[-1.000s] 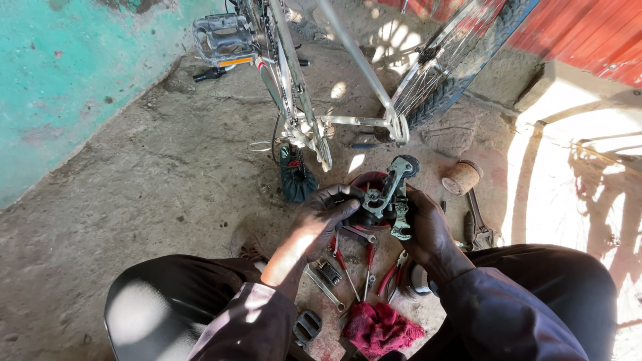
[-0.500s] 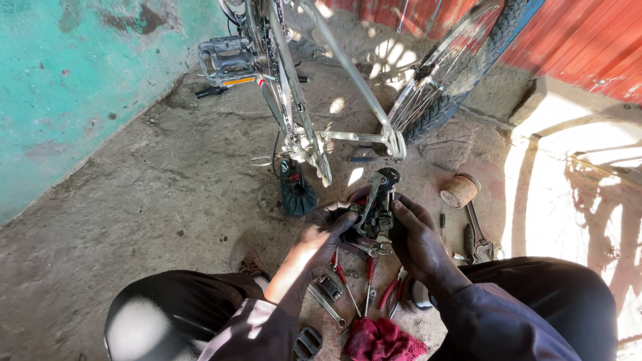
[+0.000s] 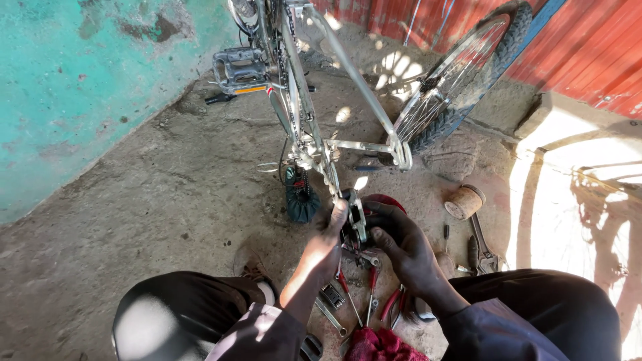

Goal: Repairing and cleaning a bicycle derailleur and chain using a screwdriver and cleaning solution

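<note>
A teal plastered wall (image 3: 73, 87), red corrugated sheeting (image 3: 588, 47) and a dusty concrete floor (image 3: 154, 200) in patchy sunlight.

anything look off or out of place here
The silver bicycle stands upside down, its black saddle resting on the concrete floor, and red-handled pliers lie scattered there between the person's knees.

Dark metal derailleur (image 3: 356, 217), greasy, stood roughly upright and held up against the rear end of the upturned bicycle frame (image 3: 348, 93), clasped between left hand (image 3: 326, 242) and right hand (image 3: 401, 244). Silver frame, wheel (image 3: 461, 80) off the ground, resting inverted on the concrete floor.
</note>
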